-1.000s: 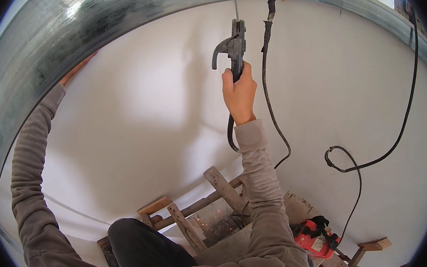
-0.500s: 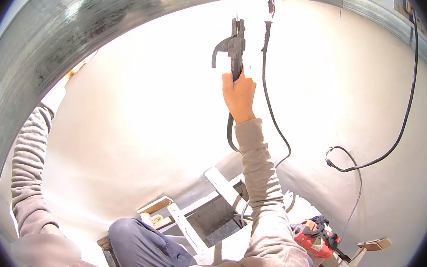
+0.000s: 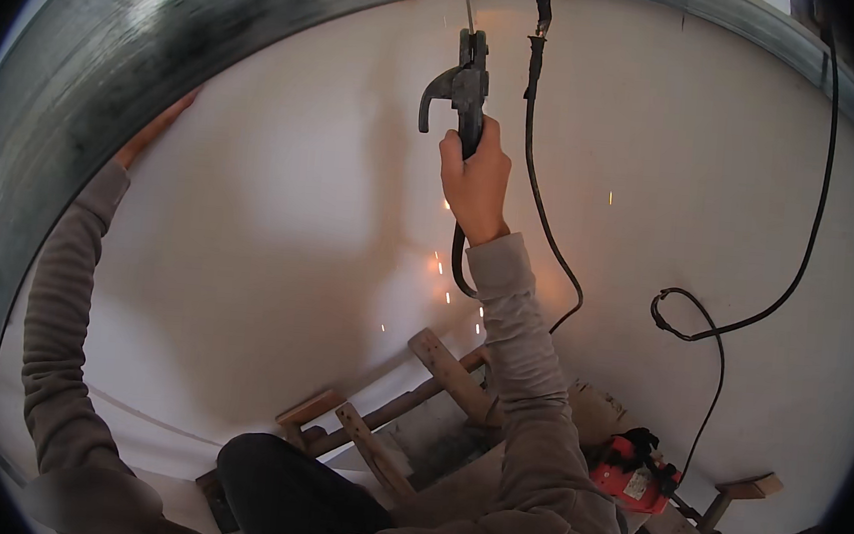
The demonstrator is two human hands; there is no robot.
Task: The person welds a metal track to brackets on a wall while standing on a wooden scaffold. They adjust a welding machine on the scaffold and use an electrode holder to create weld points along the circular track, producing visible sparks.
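My right hand (image 3: 476,181) is wrapped around the handle of a black welding electrode holder (image 3: 471,85), raised in the middle of the view. A thin welding rod (image 3: 470,11) sticks up from its jaws to the lower edge of a grey metal beam (image 3: 165,31). The far tip of the rod is hidden at that edge. Orange sparks (image 3: 439,258) fall below the holder, near its cable. My left hand (image 3: 157,128) is raised at the far left against the beam's edge; its fingers are mostly hidden there.
A black cable (image 3: 533,165) hangs right of the holder, and another cable (image 3: 819,197) loops farther right. Below lie a wooden frame (image 3: 454,375) and a red tool or bag with black parts (image 3: 636,474). A pale wall (image 3: 281,215) stands behind. My bent knee (image 3: 289,487) shows below.
The glaring wall has turned dim, and falling sparks with an orange glow have appeared. The holder and my right hand have shifted slightly up and left.
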